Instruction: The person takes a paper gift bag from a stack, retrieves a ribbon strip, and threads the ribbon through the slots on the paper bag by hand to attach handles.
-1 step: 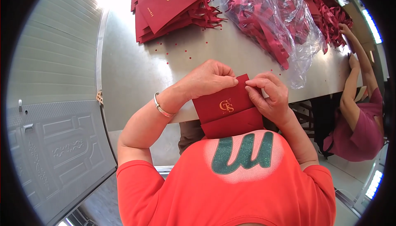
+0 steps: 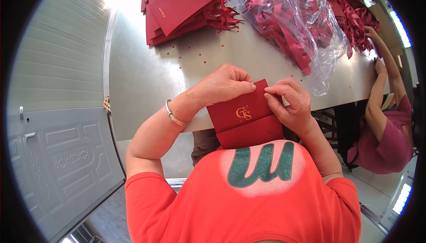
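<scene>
Evidently both hands pinched the folded red paper bag (image 2: 246, 116) at its top edge, left hand (image 2: 226, 83) and right hand (image 2: 290, 103) closed on it, steadying it above the worktop (image 2: 146, 74) edge.

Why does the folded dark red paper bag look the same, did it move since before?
No. The folded dark red paper bag sits at the same spot on the grey table edge.
</scene>
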Motion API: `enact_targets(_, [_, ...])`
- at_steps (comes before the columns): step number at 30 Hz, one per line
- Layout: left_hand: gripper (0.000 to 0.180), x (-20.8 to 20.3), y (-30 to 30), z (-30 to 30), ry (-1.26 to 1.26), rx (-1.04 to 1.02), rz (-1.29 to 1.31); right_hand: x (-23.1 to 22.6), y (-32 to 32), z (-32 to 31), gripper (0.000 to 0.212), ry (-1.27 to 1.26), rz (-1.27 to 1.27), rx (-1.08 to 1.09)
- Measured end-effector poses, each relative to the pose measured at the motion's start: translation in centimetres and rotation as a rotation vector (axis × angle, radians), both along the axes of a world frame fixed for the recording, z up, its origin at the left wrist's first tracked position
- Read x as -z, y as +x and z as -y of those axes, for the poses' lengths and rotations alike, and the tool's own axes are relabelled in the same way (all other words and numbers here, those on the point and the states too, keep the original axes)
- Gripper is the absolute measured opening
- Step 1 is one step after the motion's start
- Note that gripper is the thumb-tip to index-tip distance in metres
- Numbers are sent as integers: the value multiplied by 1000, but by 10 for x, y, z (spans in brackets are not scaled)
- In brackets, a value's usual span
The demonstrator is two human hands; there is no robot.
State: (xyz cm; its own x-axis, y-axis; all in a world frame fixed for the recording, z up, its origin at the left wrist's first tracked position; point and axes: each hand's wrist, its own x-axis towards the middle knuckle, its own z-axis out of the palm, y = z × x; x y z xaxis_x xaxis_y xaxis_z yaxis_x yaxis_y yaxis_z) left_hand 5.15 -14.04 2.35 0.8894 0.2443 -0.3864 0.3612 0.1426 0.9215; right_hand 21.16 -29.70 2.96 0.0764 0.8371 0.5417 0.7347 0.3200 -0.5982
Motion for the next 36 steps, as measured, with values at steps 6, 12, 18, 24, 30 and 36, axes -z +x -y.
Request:
enact_targets(6, [20,-6,0,2,22,-21,-59,-13,-9,-5,24,-2,131,-91])
enact_targets(12, [21,-6,-3,-1,-16,-9,-51,-10,-13,-11,21,11,190,-70])
enact_targets(18, [23,-5,-4,0,-27,-16,-94,-13,-13,-10,17,-64,149,-29])
enact_targets(24, [24,1,-4,3,27,-70,5,-18,-12,-10,14,-119,195,-48])
enact_targets(30, [23,-4,-1,5,98,-43,-5,-28,-15,-13,11,-175,306,-48])
enact_targets(36, [22,3,-4,5,132,-63,91,-34,-24,-19,12,-220,326,19])
